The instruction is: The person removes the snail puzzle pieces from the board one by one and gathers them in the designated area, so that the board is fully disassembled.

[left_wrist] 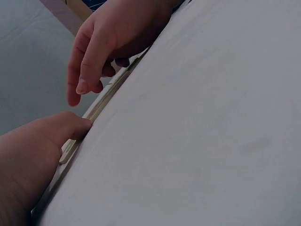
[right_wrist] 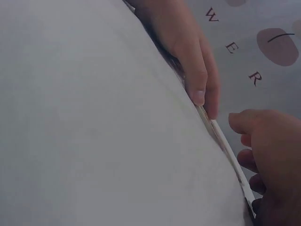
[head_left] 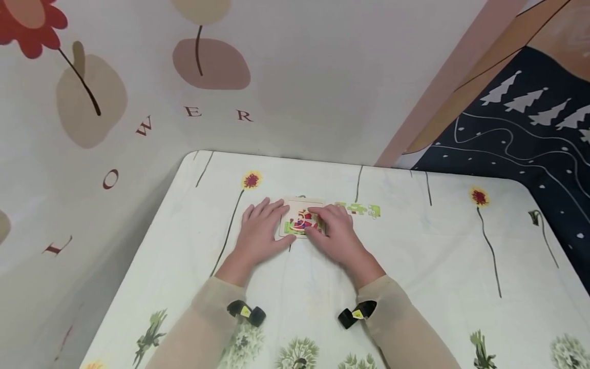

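A small puzzle board (head_left: pixel 287 233) with a pale wooden frame lies on the table, and a red, yellow, blue and green picture (head_left: pixel 301 223) fills part of it. My left hand (head_left: pixel 264 225) rests at its left side with fingers spread, the thumb touching the near edge. Over the right part of the board is my right hand (head_left: pixel 338 233), its thumb and index finger apart and nothing visible between them. In the left wrist view the right hand (left_wrist: pixel 110 42) hangs loosely curled above the thin board (left_wrist: pixel 101 104). The right hand partly covers the picture.
Several green puzzle pieces (head_left: pixel 361 209) lie in a row just right of the board, partly behind the right hand. A white flower-patterned cloth covers the table (head_left: pixel 428 241). Behind the table's far edge rises a printed wall (head_left: pixel 318 102).
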`<state>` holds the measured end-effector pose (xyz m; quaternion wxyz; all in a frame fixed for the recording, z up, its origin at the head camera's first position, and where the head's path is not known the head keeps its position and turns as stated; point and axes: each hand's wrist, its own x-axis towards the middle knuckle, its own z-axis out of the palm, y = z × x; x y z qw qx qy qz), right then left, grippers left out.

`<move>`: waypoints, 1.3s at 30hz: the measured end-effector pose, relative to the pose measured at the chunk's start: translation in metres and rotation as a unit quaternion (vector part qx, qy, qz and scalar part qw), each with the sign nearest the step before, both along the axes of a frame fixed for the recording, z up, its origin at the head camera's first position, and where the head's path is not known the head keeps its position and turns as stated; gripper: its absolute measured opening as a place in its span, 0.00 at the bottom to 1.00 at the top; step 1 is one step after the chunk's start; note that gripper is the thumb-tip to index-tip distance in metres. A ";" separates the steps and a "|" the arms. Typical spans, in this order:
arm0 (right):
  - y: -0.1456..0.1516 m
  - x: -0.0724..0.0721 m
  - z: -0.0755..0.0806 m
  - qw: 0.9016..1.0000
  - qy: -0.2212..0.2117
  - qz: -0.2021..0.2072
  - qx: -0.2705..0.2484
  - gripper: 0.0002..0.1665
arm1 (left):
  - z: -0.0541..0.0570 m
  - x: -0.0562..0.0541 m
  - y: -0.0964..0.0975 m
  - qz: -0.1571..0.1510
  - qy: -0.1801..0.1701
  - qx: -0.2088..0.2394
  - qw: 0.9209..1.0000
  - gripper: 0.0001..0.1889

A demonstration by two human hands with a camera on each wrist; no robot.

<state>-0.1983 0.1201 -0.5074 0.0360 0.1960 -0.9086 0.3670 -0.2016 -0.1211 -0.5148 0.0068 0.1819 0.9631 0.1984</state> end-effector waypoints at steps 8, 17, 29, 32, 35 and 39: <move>-0.022 -0.007 0.005 0.994 -0.039 -0.036 0.095 0.34 | -0.001 -0.002 0.001 -0.003 0.005 0.001 1.000 0.42; -0.028 -0.009 0.014 0.987 -0.084 -0.066 0.119 0.34 | -0.001 -0.004 0.003 -0.005 0.010 0.002 1.000 0.42; -0.030 -0.010 0.010 0.990 -0.076 -0.079 0.089 0.33 | -0.001 -0.005 0.002 -0.002 0.007 0.005 1.000 0.42; -0.031 -0.007 0.006 0.992 -0.059 -0.084 0.075 0.33 | 0.000 -0.004 0.001 0.002 0.002 0.004 1.000 0.42; -0.031 -0.004 0.002 0.995 -0.034 -0.081 0.055 0.32 | 0.000 -0.002 0.000 0.004 -0.002 0.001 1.000 0.43; -0.031 0.001 -0.002 0.997 0.012 -0.066 0.041 0.32 | -0.001 -0.002 0.001 0.003 -0.001 -0.002 1.000 0.43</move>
